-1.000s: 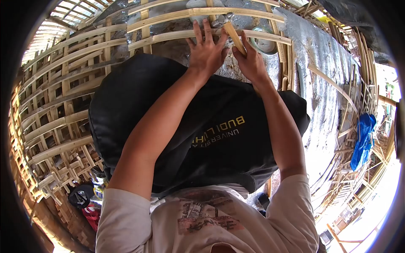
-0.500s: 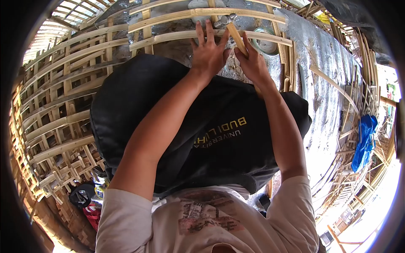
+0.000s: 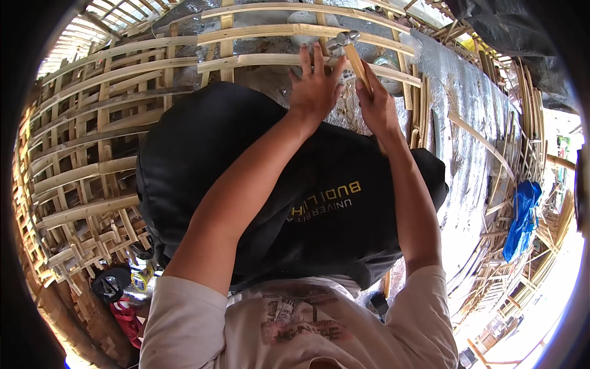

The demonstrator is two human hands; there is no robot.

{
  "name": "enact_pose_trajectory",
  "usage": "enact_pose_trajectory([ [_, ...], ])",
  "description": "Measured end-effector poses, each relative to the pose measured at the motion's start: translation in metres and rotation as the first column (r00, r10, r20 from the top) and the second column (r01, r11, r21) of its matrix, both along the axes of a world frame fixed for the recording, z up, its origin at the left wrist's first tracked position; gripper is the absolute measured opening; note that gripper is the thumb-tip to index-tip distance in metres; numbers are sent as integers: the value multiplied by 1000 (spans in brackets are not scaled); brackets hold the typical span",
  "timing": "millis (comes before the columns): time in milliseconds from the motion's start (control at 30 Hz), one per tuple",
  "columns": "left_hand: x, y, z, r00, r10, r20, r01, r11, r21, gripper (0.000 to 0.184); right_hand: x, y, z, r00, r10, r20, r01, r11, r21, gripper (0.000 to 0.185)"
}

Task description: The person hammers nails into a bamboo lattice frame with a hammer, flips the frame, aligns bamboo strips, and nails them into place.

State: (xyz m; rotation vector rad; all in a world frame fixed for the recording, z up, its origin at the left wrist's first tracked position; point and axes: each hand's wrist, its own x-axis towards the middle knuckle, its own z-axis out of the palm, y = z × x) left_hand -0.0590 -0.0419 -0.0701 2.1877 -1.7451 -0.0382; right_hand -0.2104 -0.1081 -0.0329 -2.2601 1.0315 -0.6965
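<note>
My left hand lies over a pale bamboo slat, palm down with its fingers spread; its fingertips reach toward the slat above. In my right hand is a hammer, gripped by its wooden handle. The metal hammer head sits over the upper slat, just right of my left fingertips. Whether it touches the slat, I cannot tell. A black cloth with printed lettering covers my lap under both forearms. Any small item beneath my left fingers is hidden.
A woven bamboo lattice extends to the left. Silvery sheeting lies on the right, with a curved loose strip on it. Farther right are a blue bag and bundled bamboo strips. A black cap lies at lower left.
The whole view has shifted slightly, so slats and hands appear lower and more to the right. The hammer handle stands a little more upright. My left hand stays on the slat.
</note>
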Motion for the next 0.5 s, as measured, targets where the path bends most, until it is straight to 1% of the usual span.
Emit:
enact_pose_trajectory([
  [67, -1, 0, -5, 1000, 0, 21, 1, 1000, -17, 62, -3, 2, 9, 1000, 17, 17, -16, 998, -59, 44],
  [100, 0, 0, -7, 1000, 5, 25, -5, 1000, -12, 63, 0, 7, 25, 1000, 11, 13, -10, 997, -76, 36],
  [167, -1, 1, -7, 1000, 6, -6, -6, 1000, -17, 63, -3, 11, 36, 999, 34, 6, -33, 995, -97, 35],
  [233, -1, 0, -9, 1000, 10, -16, -10, 1000, -21, 62, -3, 12, 55, 998, 23, -56, -26, 998, -58, 33],
  [333, -2, -2, -11, 1000, 17, -1, -17, 1000, -19, 62, -8, 9, 72, 990, 71, -123, -77, 996, -44, 31],
  [467, -1, -3, -12, 1000, 15, 24, -14, 1000, -22, 62, -17, -7, 63, 974, 204, -98, -223, 936, -270, 34],
  [500, -1, -3, -12, 1000, 15, 27, -14, 1000, -26, 62, -19, -9, 60, 971, 203, -122, -231, 929, -289, 34],
])
